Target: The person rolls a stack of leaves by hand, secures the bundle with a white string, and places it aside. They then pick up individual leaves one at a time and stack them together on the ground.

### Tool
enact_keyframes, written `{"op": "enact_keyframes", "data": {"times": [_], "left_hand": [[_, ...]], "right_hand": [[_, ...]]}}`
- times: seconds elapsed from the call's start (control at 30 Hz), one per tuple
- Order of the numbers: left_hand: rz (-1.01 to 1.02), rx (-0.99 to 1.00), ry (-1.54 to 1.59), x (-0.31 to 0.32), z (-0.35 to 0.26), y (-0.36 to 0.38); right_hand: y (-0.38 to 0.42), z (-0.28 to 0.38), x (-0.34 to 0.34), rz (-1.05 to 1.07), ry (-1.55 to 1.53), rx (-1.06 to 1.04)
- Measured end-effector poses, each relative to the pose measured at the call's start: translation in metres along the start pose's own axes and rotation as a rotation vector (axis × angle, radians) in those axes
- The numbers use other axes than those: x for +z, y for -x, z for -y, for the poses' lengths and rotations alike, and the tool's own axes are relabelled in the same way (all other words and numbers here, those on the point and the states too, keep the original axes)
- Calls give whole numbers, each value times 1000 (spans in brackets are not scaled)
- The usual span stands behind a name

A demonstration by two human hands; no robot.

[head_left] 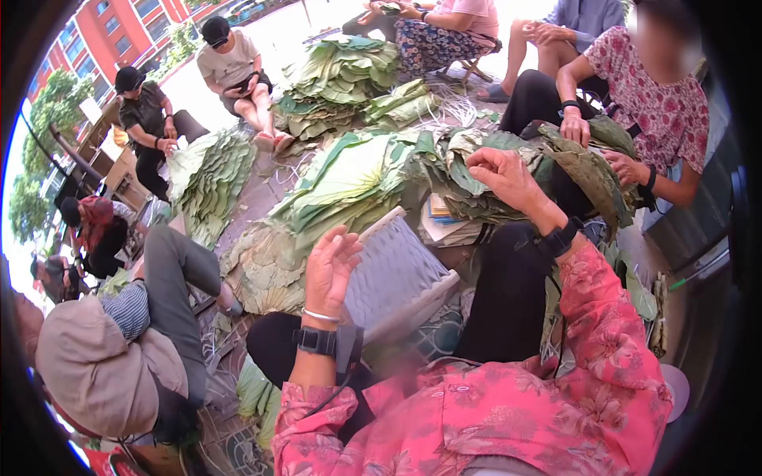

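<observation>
My left hand [332,266] is raised beside the left edge of a pale slatted seat or rack [397,274], its fingers loosely bent and apart, with nothing visible in it. Farther right and higher up, my right hand [504,178] hovers over a pile of dark green leaves [456,163], fingers curved and slightly parted, holding nothing that I can see. Large light green leaves [349,178] lie stacked beyond my hands. Dry, brownish leaves [266,262] spread to the left of my left hand.
At the right, a person in a patterned top [651,111] handles a leaf bundle [591,170]. A person in a beige top [99,369] sits close at the left. More leaf stacks [210,178] [341,75], white strings [456,107] and several seated people are beyond.
</observation>
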State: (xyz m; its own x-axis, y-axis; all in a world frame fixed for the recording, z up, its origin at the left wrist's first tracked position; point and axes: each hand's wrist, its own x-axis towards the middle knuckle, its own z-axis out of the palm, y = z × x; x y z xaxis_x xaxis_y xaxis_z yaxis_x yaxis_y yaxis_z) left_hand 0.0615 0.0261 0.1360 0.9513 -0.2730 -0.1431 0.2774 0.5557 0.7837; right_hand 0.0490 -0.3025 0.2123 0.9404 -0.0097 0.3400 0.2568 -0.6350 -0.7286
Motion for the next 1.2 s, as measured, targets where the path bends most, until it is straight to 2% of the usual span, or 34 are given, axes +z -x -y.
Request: {"op": "enact_keyframes", "data": {"times": [0.13, 0.23, 0.33, 0.4, 0.5, 0.7, 0.77, 0.93, 1.07, 1.17, 1.2], "left_hand": [[-150, -31, 159, -36, 24, -11], [-210, -91, -12, -22, 50, 0], [-101, -128, -1, -19, 70, 4], [-111, -157, -32, -14, 65, 4], [-94, -167, -11, -11, 60, 7], [-97, -198, 23, -15, 54, 9], [-109, -189, 48, -18, 52, 11], [-117, -156, 76, -21, 45, 17], [-83, -136, 58, -11, 35, 32], [-38, -131, 66, -16, 36, 29], [-61, -126, 66, -18, 36, 27]], "right_hand": [[-50, 3, 45, 103, 96, -111], [-76, -9, 92, 159, 133, -42], [-101, -53, 152, 141, 173, -74], [-111, -77, 189, 132, 210, -62], [-122, -97, 234, 99, 277, -379], [-153, -112, 291, 310, 687, -322], [-157, -122, 303, 327, 760, -335], [-170, -126, 301, 636, 766, -255], [-175, -117, 295, 670, 922, -336], [-171, -123, 299, 571, 885, -442], [-175, -124, 299, 535, 851, -406]]}}
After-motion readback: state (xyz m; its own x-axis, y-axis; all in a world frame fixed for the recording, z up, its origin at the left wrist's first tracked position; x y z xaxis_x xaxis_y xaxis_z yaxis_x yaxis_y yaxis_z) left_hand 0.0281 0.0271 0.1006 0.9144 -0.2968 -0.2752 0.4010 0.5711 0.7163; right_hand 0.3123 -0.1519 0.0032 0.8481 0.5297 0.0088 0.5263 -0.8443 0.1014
